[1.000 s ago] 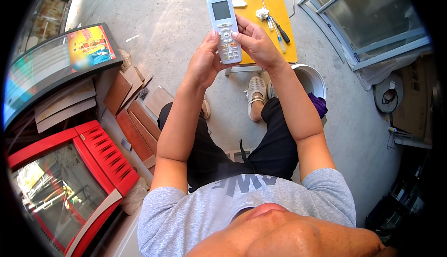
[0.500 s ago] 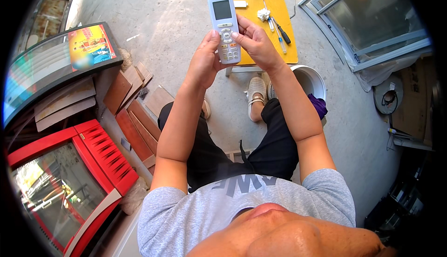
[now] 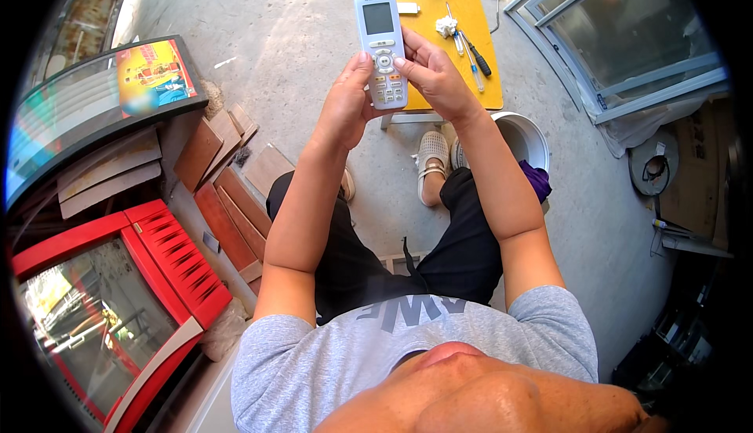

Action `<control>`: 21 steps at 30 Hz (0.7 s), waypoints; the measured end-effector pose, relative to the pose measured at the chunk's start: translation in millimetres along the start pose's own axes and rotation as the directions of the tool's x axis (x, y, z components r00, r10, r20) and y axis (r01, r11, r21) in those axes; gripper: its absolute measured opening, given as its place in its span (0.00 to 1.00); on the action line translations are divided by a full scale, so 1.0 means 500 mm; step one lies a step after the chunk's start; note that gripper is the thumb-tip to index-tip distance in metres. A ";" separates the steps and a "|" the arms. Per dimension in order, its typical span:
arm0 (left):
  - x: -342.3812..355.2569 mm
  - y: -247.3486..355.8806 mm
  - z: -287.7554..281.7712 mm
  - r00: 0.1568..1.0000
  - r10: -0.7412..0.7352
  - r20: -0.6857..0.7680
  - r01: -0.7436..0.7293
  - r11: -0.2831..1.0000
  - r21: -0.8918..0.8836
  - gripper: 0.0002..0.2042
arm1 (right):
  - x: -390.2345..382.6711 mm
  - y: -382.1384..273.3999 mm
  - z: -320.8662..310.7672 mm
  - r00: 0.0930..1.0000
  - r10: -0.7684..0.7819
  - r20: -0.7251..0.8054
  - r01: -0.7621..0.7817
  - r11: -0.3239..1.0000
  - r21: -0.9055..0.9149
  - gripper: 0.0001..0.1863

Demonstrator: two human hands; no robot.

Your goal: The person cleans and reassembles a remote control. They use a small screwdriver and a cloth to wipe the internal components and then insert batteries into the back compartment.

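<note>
Both my hands hold a white remote control upright before me, its grey screen at the top and its buttons facing me. My left hand wraps the lower left side, with the thumb along the edge. On the other side, my right hand grips the remote, its thumb near the round button pad and its fingers behind. Beyond stands a yellow stool-like table. On it lie a black-handled screwdriver, a thin clear-and-blue tool, a crumpled white tissue and a small white flat piece.
Right of the table is a white bucket with a purple cloth at its rim. A framed window leans at the right. Wooden boards, a red cabinet and a glass-topped case stand at the left.
The remote has shifted very slightly right and down in the picture. Both hands keep their hold on it; my right thumb stays near the button pad.
</note>
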State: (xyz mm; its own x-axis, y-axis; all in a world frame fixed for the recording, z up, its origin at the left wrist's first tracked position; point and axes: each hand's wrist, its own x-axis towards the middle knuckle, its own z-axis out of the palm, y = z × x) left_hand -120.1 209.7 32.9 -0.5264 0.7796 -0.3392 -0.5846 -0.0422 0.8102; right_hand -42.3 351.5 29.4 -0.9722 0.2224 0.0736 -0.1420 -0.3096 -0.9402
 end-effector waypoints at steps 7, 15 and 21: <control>-0.001 -0.001 0.000 1.000 0.012 0.007 -0.012 1.000 0.017 0.23 | -0.001 -0.003 -0.001 1.000 0.026 0.011 -0.026 1.000 0.009 0.32; -0.002 0.000 0.002 1.000 0.010 -0.011 -0.009 0.999 0.031 0.24 | -0.004 -0.007 0.000 0.999 0.036 0.001 -0.036 0.999 0.012 0.32; -0.001 0.000 0.001 1.000 -0.004 -0.012 0.004 1.000 -0.003 0.23 | -0.004 -0.008 0.002 0.999 0.040 -0.013 -0.040 0.999 0.010 0.31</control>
State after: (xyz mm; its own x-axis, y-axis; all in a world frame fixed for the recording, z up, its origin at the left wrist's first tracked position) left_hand -119.9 209.7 33.4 -0.5314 0.7723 -0.3482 -0.5888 -0.0413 0.8072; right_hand -39.9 351.6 33.5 -0.9745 0.2221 0.0315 -0.1051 -0.3278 -0.9389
